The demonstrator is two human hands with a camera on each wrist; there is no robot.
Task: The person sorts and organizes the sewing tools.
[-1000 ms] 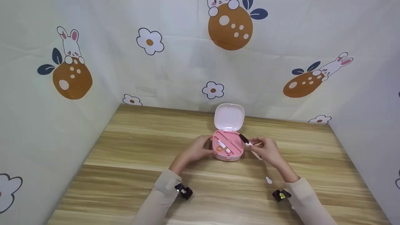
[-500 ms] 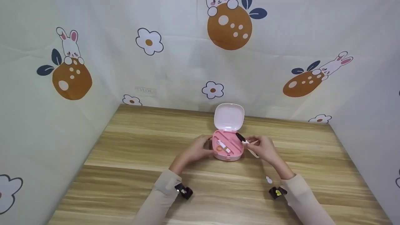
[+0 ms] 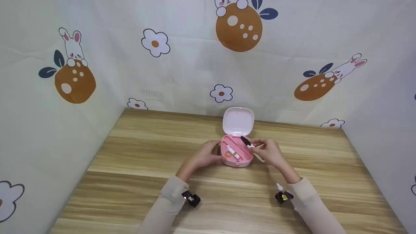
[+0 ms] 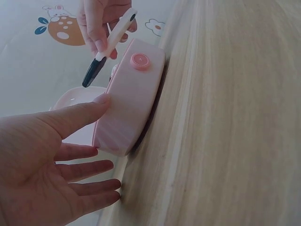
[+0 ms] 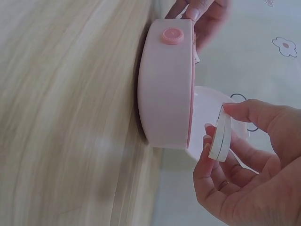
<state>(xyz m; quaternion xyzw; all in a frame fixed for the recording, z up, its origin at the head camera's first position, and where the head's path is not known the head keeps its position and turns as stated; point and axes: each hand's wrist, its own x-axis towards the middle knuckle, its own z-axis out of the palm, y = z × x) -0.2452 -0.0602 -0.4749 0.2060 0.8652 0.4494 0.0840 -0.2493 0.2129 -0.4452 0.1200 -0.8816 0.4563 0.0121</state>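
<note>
An opened pink box stands on the table, its white lid raised at the back. My left hand is at the box's left side; the left wrist view shows the thumb at the rim and the other fingers straight and spread. Between thumb and fingers, my right hand pinches a slim white tool with a black end. That black end is over the box's right part in the head view. Inside the left part lie a small white-and-pink stick and an orange ring.
A small white piece lies on the wooden table near the right forearm. Behind the table hangs a pale cloth printed with rabbits, oranges and flowers. Each wrist wears a black camera.
My right hand has moved left with the white tool, bringing its black end from the box's right edge to over the interior. The left hand and box stay in place.
</note>
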